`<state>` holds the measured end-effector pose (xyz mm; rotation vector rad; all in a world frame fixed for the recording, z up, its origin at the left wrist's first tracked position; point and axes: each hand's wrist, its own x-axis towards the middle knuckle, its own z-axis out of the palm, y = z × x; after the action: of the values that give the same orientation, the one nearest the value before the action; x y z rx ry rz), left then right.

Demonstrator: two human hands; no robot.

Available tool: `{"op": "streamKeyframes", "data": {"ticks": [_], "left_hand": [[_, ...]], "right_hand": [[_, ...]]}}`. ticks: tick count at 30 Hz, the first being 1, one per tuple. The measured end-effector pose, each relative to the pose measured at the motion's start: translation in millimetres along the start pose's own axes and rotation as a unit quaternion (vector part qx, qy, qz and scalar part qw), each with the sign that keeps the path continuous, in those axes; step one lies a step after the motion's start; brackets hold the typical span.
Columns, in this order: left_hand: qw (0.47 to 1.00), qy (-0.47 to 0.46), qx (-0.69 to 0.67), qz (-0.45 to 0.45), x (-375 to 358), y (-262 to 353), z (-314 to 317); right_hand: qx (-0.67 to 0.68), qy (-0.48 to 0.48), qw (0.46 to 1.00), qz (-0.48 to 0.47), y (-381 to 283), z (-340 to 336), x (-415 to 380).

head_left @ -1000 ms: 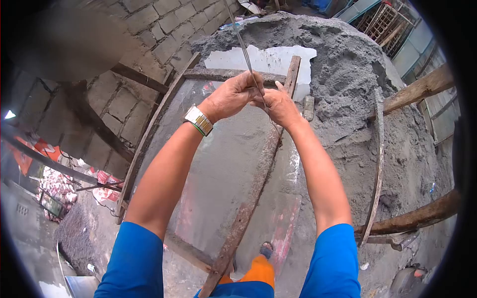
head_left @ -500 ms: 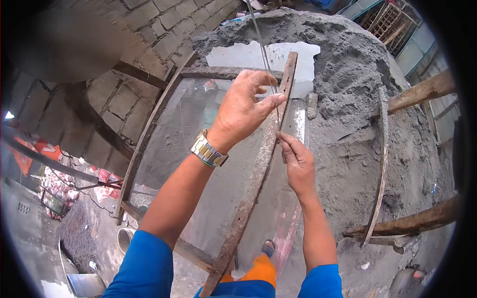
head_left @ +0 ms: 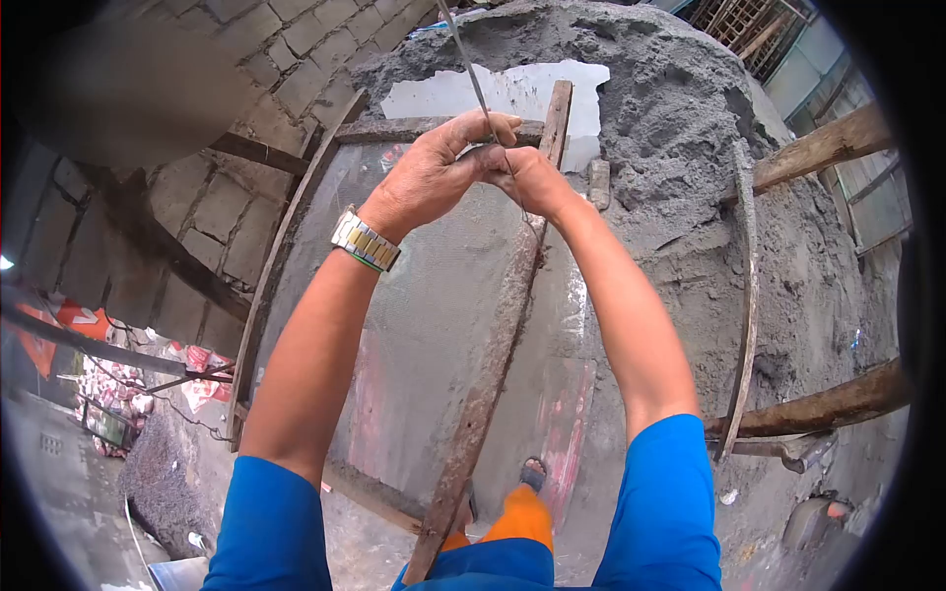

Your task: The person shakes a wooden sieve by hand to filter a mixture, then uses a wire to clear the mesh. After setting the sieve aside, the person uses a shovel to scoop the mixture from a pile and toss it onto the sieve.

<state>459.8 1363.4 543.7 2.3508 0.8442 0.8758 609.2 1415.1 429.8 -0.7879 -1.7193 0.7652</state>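
Note:
A thin grey cord or wire (head_left: 463, 51) comes down from above to my two hands, which meet over the far right corner of a wooden-framed mesh screen (head_left: 448, 266). My left hand (head_left: 434, 172), with a metal watch (head_left: 363, 239) on its wrist, is closed around the line. Pressed against its fingertips, my right hand (head_left: 532, 182) pinches the same line; the exact grip is partly hidden. A thin loose end curls below my right hand. Under both hands runs the screen's long wooden side bar (head_left: 498, 364), spattered with grey material.
A large heap of grey sand-like material (head_left: 670, 118) rises beyond and to the right, with a pale sheet (head_left: 443, 96) at its edge. Wooden poles (head_left: 828, 148) jut in from the right. A block wall (head_left: 217, 217) stands left; a dark gravel pile (head_left: 163, 483) lies below it.
My right hand has moved up and left along the line to meet my left hand. My left hand has shifted slightly left, its fingers closing more. The whole view has shifted a little.

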Motion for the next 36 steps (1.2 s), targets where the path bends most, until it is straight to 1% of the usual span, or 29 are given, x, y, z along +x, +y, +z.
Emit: {"op": "streamKeyframes", "data": {"ticks": [1,2,3,4,5,6,8,10,11,13,15,16,17,19,20,22,23,24,25,27,28,29,30,31,32,33,34,35,36], "left_hand": [[1.0,-0.002,-0.001,-0.004,-5.7,-3.7,-0.4],[0.997,-0.016,-0.036,-0.063,-10.8,-8.5,-2.7],[0.99,-0.03,-0.071,-0.119,-14.6,-12.4,-4.1],[0.989,-0.001,-0.005,-0.15,-16.8,-0.2,-0.1],[0.988,-0.001,-0.011,-0.154,-16.3,11.1,4.7],[0.982,0.007,-0.007,-0.188,-14.1,21.8,9.8],[0.969,0.049,-0.045,-0.237,-10.2,30.8,25.8],[0.964,0.061,-0.081,-0.245,-1.7,39.0,40.0],[0.959,0.072,-0.111,-0.252,1.7,41.6,46.3],[0.957,0.055,-0.118,-0.26,8.6,36.0,49.7],[0.971,0.101,-0.047,-0.213,9.2,18.0,47.2],[0.975,0.11,0.052,-0.184,12.2,6.4,43.2],[0.975,0.11,0.053,-0.184,14.1,-4.8,38.5],[1.0,0.006,-0.024,-0.012,17.7,-15.5,31.9],[0.965,-0.08,-0.235,-0.088,17.2,-13.1,32.2],[0.973,-0.07,-0.208,-0.075,11.0,-13.5,36.9],[0.979,-0.061,-0.181,-0.065,7.4,-16.2,40.6],[0.97,-0.069,-0.227,-0.051,6.1,-25.0,40.9],[0.97,-0.072,-0.228,-0.051,0.9,-37.1,45.3],[0.952,-0.159,-0.22,-0.141,-5.9,-61.2,53.6],[0.951,-0.162,-0.22,-0.142,-8.6,-63.4,53.4],[0.97,-0.154,-0.117,-0.144,-13.0,-66.1,54.2],[0.978,-0.146,-0.013,-0.145,-14.2,-63.1,56.0],[0.978,-0.15,-0.015,-0.147,-11.9,-61.8,58.2],[0.974,-0.145,0.057,-0.164,-9.5,-61.3,58.9],[0.965,-0.14,0.128,-0.182,-7.1,-55.9,59.7],[0.971,-0.125,0.152,-0.134,-6.3,-52.1,61.4],[0.971,-0.127,0.15,-0.135,-5.6,-47.4,63.4],[0.967,-0.095,0.142,-0.189,-6.1,-42.1,66.7]], "right_hand": [[-0.025,-0.077,0.994,0.072,1.7,-0.3,3.6],[-0.06,-0.158,0.976,0.138,2.4,-0.4,6.8],[-0.062,-0.16,0.975,0.139,8.4,-5.3,4.2],[0.01,-0.054,0.991,0.122,14.6,-9.0,-3.5],[0.08,0.053,0.99,0.105,21.2,-9.0,-12.8],[0.048,0.177,0.979,0.091,2.4,-10.8,-31.5],[-0.005,0.318,0.946,0.067,-43.4,0.4,-81.0],[0.041,0.26,0.96,0.094,-57.2,32.6,-124.4],[0.109,0.244,0.954,0.136,-59.5,48.4,-139.0],[0.176,0.233,0.94,0.174,-56.4,51.1,-154.1],[0.195,0.123,0.939,0.255,-48.6,35.7,-170.8],[0.16,0.176,0.946,0.221,-39.2,31.0,-173.0],[0.048,0.187,0.967,0.163,-28.8,19.4,-169.8],[-0.171,0.188,0.966,0.053,4.5,-11.1,-154.4],[-0.275,0.177,0.945,0.003,22.8,-25.1,-141.3],[-0.352,0.117,0.928,-0.046,34.6,-47.6,-105.2],[-0.349,0.085,0.93,-0.071,45.4,-50.7,-88.1],[-0.346,0.052,0.932,-0.096,57.0,-48.8,-74.2],[-0.347,0.053,0.932,-0.093,66.0,-44.3,-60.1],[-0.323,-0.083,0.94,-0.066,77.9,-30.5,-35.9],[-0.323,-0.081,0.941,-0.064,79.3,-24.1,-33.6],[-0.224,-0.118,0.967,0.028,81.6,-18.3,-32.8],[-0.119,-0.152,0.974,0.12,82.8,-15.8,-34.8],[-0.117,-0.152,0.974,0.125,84.6,-16.2,-41.2],[-0.218,-0.049,0.975,0.014,85.7,-15.5,-51.5],[-0.312,0.053,0.944,-0.097,81.9,-14.4,-63.2],[-0.315,0.114,0.94,-0.066,70.5,-15.7,-74.9],[-0.315,0.113,0.94,-0.062,56.8,-17.8,-87.7],[-0.274,0.171,0.946,0.018,43.2,-20.5,-103.2]]}}
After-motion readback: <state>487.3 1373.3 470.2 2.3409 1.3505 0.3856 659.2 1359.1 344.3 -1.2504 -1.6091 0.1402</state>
